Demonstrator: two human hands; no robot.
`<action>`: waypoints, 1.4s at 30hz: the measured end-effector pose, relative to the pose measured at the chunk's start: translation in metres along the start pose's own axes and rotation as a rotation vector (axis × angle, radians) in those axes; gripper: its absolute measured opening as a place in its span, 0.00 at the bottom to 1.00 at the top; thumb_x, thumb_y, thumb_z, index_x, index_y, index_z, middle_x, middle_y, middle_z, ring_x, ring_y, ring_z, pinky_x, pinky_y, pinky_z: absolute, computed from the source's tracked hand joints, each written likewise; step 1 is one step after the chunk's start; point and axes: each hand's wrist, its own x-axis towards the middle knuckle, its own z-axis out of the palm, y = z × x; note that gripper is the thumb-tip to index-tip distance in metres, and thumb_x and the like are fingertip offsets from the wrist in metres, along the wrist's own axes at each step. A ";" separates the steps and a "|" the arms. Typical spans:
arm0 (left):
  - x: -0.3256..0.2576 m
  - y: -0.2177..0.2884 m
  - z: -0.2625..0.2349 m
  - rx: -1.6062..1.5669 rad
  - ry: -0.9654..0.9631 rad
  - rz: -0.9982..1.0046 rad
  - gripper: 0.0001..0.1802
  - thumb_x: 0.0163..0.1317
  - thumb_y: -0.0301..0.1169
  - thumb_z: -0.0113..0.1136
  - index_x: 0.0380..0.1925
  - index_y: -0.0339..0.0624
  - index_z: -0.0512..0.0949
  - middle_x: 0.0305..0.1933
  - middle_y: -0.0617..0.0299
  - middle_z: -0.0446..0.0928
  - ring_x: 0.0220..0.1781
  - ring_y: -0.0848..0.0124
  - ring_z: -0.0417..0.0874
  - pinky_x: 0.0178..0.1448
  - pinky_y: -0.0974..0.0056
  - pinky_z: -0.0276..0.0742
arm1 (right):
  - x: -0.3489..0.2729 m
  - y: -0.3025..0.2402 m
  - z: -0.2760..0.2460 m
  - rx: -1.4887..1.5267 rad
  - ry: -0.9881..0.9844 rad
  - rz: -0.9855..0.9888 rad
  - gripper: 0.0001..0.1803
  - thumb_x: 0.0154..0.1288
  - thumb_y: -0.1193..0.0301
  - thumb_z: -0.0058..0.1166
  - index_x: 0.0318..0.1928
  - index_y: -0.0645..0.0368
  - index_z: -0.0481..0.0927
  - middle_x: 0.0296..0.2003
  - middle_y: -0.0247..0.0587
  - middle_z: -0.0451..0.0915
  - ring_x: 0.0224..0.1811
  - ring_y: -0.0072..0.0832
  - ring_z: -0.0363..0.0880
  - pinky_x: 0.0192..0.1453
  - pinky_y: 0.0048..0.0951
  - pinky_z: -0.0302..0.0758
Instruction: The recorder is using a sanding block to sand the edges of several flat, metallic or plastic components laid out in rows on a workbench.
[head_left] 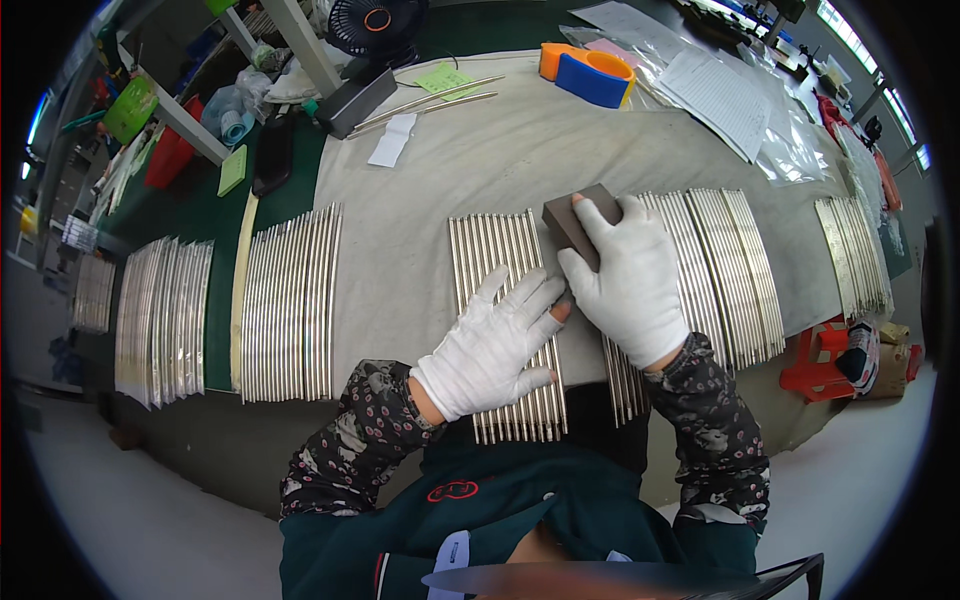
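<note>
My left hand (pixel 490 350), in a white glove with bare fingertips, lies with fingers spread on a row of thin silvery metal rods (pixel 490 250). These rods lie side by side on the grey cloth, pointing away from me. In my right hand (pixel 635 285), also gloved in white, is a dark grey-brown rectangular block (pixel 566 232), gripped between thumb and fingers. The block is just right of the row's far end. Beneath and beside my right hand lies another group of metal rods (pixel 735 270), partly hidden by the hand and forearm.
More rods (pixel 290 300) lie at left, beside bundles in clear plastic (pixel 165 320). A further rod group (pixel 852 260) is far right. Behind are an orange-and-blue tape dispenser (pixel 592 78), papers (pixel 715 100), a dark box (pixel 358 103), a black fan (pixel 377 22) and a red stool (pixel 815 365).
</note>
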 end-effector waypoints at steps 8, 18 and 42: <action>-0.001 -0.003 0.008 -0.089 0.070 -0.015 0.39 0.52 0.47 0.64 0.61 0.38 0.68 0.66 0.49 0.64 0.73 0.54 0.59 0.74 0.42 0.45 | 0.020 -0.010 0.019 -0.248 -0.041 0.007 0.26 0.51 0.61 0.60 0.52 0.59 0.81 0.39 0.58 0.75 0.41 0.49 0.75 0.46 0.43 0.75; 0.001 -0.002 0.001 -0.128 0.016 -0.029 0.39 0.51 0.48 0.65 0.60 0.37 0.69 0.67 0.48 0.64 0.72 0.55 0.60 0.73 0.43 0.47 | 0.019 -0.008 0.032 -0.121 -0.015 -0.170 0.25 0.50 0.60 0.60 0.49 0.55 0.82 0.34 0.53 0.76 0.39 0.44 0.76 0.39 0.41 0.75; -0.013 -0.001 -0.013 -0.025 0.109 -0.098 0.42 0.43 0.51 0.69 0.56 0.38 0.70 0.64 0.52 0.67 0.70 0.54 0.63 0.72 0.41 0.54 | 0.055 0.083 -0.003 -0.011 -0.097 -0.326 0.30 0.51 0.63 0.62 0.58 0.54 0.78 0.54 0.60 0.72 0.51 0.50 0.73 0.59 0.43 0.70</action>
